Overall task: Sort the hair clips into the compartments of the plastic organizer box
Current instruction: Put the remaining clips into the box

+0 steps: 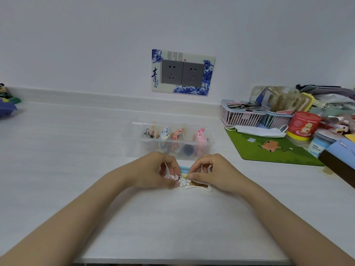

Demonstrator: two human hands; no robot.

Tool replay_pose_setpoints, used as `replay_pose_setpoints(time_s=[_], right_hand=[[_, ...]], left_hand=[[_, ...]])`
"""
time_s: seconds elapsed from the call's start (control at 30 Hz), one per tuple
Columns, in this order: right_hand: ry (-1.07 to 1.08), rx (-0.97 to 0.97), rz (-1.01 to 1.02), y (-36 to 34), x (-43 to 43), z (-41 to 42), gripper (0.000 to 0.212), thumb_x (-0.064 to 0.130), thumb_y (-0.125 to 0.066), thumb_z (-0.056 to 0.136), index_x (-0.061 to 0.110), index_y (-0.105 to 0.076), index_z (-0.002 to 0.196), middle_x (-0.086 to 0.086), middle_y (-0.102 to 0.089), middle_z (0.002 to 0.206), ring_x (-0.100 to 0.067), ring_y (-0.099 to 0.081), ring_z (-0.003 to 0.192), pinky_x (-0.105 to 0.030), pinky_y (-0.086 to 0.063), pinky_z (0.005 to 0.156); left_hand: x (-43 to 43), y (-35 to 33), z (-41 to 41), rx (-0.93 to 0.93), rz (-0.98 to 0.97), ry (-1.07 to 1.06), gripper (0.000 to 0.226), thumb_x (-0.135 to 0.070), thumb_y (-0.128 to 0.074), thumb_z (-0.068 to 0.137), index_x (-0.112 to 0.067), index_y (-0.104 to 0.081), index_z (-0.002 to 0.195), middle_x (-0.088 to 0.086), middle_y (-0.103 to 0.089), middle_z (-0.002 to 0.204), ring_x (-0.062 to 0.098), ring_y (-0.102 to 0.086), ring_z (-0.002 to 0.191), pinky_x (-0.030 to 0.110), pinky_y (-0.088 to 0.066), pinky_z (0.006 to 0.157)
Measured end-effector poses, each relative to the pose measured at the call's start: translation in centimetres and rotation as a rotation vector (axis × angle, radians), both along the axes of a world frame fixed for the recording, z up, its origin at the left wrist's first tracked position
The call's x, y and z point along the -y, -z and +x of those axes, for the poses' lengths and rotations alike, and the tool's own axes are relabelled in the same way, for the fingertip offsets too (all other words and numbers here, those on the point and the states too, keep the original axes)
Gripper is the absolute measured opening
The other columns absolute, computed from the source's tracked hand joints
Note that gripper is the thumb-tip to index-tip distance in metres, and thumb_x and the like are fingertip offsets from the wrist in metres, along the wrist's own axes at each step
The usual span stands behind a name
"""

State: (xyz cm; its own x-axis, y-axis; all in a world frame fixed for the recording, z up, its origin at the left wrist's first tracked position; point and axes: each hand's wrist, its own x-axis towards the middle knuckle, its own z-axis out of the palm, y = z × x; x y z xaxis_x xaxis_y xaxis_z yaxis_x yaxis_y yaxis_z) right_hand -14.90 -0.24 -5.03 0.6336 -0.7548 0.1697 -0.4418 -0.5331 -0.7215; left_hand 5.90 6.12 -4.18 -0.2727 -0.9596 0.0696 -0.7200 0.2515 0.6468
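Observation:
The clear plastic organizer box [132, 139] stands on the white desk just beyond my hands. Its compartments hold a silver clip [148, 133], a blue-white clip [164, 133], a red patterned clip [176, 133], a dark round item [187, 149] and a pink plush clip [200, 138]. My left hand [153, 170] and my right hand [213, 172] meet over a small pile of clips on the desk. Both pinch a light blue clip [184, 169] at their fingertips. A white clip with a gold metal bar [198, 184] lies under my right hand. A pinkish clip [172, 177] shows beneath my left fingers.
At the right lie a green mat [269, 148], a white face mask [257, 130], pink baskets [240, 116], a red canister [303, 124] and other clutter. A blue item and a panda figure [3, 93] sit far left. A wall socket [182, 72] is behind the box.

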Motion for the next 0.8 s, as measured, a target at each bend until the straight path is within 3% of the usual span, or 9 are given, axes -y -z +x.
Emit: replay_pose_setpoints(time_s=[0.17, 0.3, 0.43, 0.5, 0.6, 0.7, 0.8], right_hand=[[0.033, 0.193, 0.093, -1.3, 0.0, 0.0, 0.005, 0.017, -0.076, 0.075, 0.018, -0.072, 0.072, 0.010, -0.066, 0.069, -0.004, -0.053, 0.062, -0.011, -0.040, 0.058], [0.064, 0.406, 0.114, -4.0, 1.3, 0.6, 0.006, 0.007, -0.072, 0.077, 0.009, -0.068, 0.081, -0.002, -0.070, 0.075, -0.006, -0.064, 0.065, -0.014, -0.049, 0.060], [0.161, 0.337, -0.107, -5.4, 4.0, 2.0, 0.009, 0.010, -0.073, 0.077, 0.017, -0.068, 0.076, 0.007, -0.068, 0.075, -0.001, -0.060, 0.065, -0.011, -0.048, 0.062], [0.199, 0.292, -0.127, -5.0, 5.2, 2.7, 0.007, 0.012, -0.072, 0.078, 0.017, -0.069, 0.077, 0.006, -0.068, 0.075, -0.005, -0.060, 0.068, -0.011, -0.046, 0.058], [0.217, 0.231, -0.162, -4.2, 5.9, 3.1, 0.005, 0.016, -0.071, 0.080, 0.022, -0.069, 0.080, 0.010, -0.069, 0.079, -0.012, -0.062, 0.077, -0.017, -0.043, 0.069], [0.222, 0.289, -0.224, -3.9, 4.9, 2.5, 0.009, 0.019, -0.068, 0.082, 0.027, -0.068, 0.078, 0.014, -0.068, 0.079, -0.009, -0.062, 0.077, -0.023, -0.043, 0.070], [0.144, 0.339, -0.146, -3.9, 3.3, 2.0, 0.010, 0.018, -0.068, 0.083, 0.027, -0.069, 0.077, 0.007, -0.071, 0.082, -0.010, -0.061, 0.075, -0.028, -0.046, 0.070]], left_hand=[[0.2, 0.0, 0.6, -0.013, 0.007, -0.010, 0.013, -0.026, -0.075, 0.074, -0.028, -0.071, 0.086, -0.012, -0.065, 0.084, 0.003, -0.051, 0.065, 0.017, -0.045, 0.062], [0.3, 0.0, 0.6, -0.034, 0.000, -0.031, 0.008, -0.024, -0.073, 0.077, -0.030, -0.071, 0.081, -0.012, -0.064, 0.079, 0.001, -0.049, 0.060, 0.014, -0.042, 0.059], [0.4, 0.0, 0.7, -0.018, -0.019, -0.051, 0.009, -0.022, -0.070, 0.080, -0.030, -0.071, 0.084, -0.012, -0.062, 0.076, 0.000, -0.049, 0.060, 0.011, -0.041, 0.058], [0.3, 0.0, 0.6, -0.020, -0.018, -0.061, 0.012, -0.029, -0.072, 0.078, -0.029, -0.070, 0.090, -0.013, -0.062, 0.080, 0.001, -0.049, 0.063, 0.012, -0.041, 0.060], [0.1, 0.2, 0.2, -0.029, -0.026, -0.082, 0.028, -0.045, -0.074, 0.073, -0.032, -0.069, 0.097, -0.012, -0.064, 0.090, 0.003, -0.051, 0.072, 0.011, -0.041, 0.063], [0.0, 0.4, -0.2, -0.012, -0.037, -0.050, 0.028, -0.044, -0.075, 0.072, -0.033, -0.069, 0.098, -0.011, -0.064, 0.093, 0.005, -0.049, 0.073, 0.012, -0.040, 0.063], [0.0, 0.4, -0.3, 0.012, -0.056, -0.025, 0.020, -0.038, -0.076, 0.073, -0.032, -0.070, 0.092, -0.013, -0.063, 0.091, 0.009, -0.050, 0.072, 0.020, -0.043, 0.067]])
